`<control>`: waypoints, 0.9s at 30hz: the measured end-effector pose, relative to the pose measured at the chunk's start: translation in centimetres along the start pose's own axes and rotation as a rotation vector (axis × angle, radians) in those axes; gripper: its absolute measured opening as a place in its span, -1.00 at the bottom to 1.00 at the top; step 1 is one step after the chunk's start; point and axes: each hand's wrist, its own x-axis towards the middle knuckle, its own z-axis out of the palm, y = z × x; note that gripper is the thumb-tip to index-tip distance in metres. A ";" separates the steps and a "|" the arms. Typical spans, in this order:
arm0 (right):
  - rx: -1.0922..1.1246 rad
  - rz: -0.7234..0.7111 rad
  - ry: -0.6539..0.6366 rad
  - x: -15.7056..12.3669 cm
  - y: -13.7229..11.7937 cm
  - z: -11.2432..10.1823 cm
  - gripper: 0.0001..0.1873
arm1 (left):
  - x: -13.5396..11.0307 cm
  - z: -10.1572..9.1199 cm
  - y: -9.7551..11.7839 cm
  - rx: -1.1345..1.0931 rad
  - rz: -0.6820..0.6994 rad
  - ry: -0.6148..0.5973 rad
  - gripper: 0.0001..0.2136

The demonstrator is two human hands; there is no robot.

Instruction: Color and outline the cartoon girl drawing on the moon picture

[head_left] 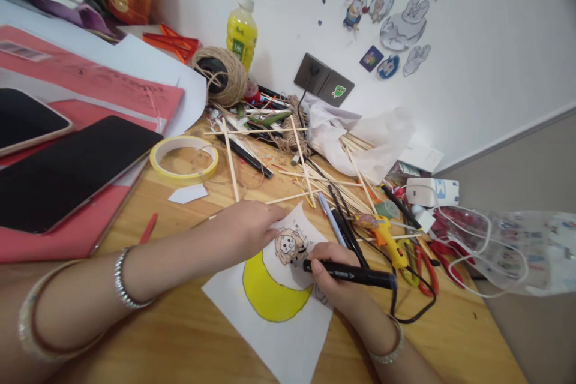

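A sheet of white paper (252, 336) lies on the wooden table, with a yellow crescent moon (274, 297) drawn on it. Inside the moon's curve is a small outlined character (290, 245), partly coloured light tan. My right hand (337, 276) grips a black marker (360, 274), its tip close to the lower part of the character. Resting on the paper's upper left edge, my left hand (254, 228) is flat with its thumb apart from the fingers and holds nothing. Part of a further outline at the paper's right edge is covered by my right hand.
Thin wooden sticks (229, 159), capped pens (332, 221) and a yellow glue gun (387, 239) lie beyond the paper. Pliers (426, 270) are at right. Tape (184, 156), twine (222, 75), a tablet (76, 174) and a yellow drink bottle (242, 33) stand or lie left and behind.
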 end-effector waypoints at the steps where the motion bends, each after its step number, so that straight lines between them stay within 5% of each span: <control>1: -0.001 -0.002 -0.003 0.0 0.0 0.0 -0.79 | 0.0 0.0 0.0 0.001 0.001 -0.001 -0.78; 27: 0.036 0.058 0.002 0.0 -0.2 -0.1 -0.80 | 0.0 0.3 -0.1 0.021 -0.009 0.018 -0.73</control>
